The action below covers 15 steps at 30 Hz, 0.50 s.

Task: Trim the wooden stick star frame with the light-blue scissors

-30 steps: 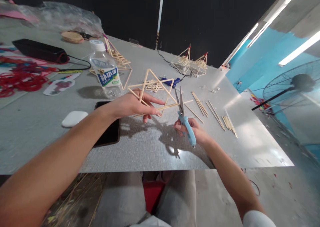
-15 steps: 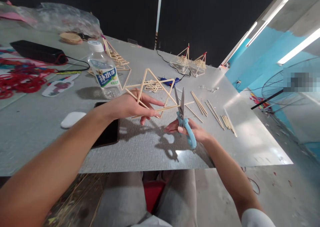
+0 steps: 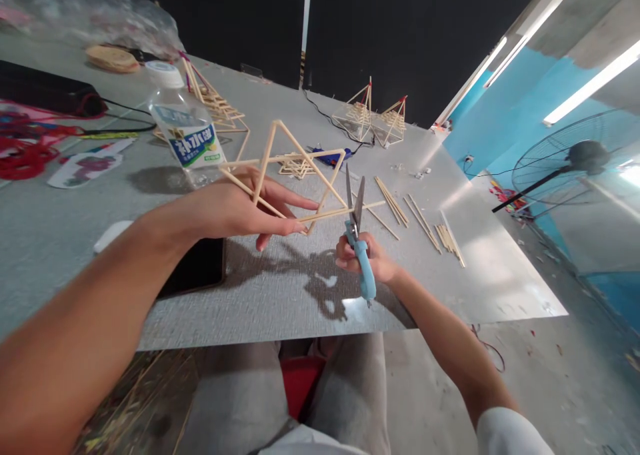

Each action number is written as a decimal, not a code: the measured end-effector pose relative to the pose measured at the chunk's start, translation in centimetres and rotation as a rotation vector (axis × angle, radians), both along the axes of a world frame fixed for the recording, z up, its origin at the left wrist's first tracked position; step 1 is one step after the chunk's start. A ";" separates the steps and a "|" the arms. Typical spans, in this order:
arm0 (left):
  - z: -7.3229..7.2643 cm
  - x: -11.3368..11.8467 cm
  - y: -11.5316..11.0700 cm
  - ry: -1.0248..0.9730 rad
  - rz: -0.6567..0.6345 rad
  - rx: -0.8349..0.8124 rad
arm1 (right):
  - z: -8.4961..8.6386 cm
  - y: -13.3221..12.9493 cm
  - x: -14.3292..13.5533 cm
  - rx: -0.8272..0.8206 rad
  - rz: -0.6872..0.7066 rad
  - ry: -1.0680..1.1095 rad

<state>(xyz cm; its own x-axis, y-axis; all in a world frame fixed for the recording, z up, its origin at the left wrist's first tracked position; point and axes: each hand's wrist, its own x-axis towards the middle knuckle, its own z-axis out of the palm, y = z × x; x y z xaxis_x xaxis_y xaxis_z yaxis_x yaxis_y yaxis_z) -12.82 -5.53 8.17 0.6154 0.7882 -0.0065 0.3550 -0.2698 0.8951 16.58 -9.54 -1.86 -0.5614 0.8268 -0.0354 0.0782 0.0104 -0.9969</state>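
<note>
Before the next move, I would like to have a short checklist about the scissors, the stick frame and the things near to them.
1. Left grip holds the stick frame: ok.
2. Right grip holds the blue-handled scissors: ok.
3. Blades open: ok.
4. Blades touching the stick that crosses them: cannot tell.
5. Left fingers apart from the blades: ok.
6. Phone fully in sight: not ok, the left forearm hides part.

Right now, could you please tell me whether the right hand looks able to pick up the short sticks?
Probably not yet: the right hand holds the scissors, though the short sticks lie uncovered, seemingly within reach.
</note>
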 end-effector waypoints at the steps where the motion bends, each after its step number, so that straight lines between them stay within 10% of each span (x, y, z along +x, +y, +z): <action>1: 0.0 0.0 0.0 -0.010 -0.001 -0.013 | -0.2 0.0 -0.1 -0.002 0.003 0.009; 15: -0.1 0.1 -0.1 0.002 -0.019 -0.008 | -1.0 -0.5 0.3 0.075 -0.065 -0.052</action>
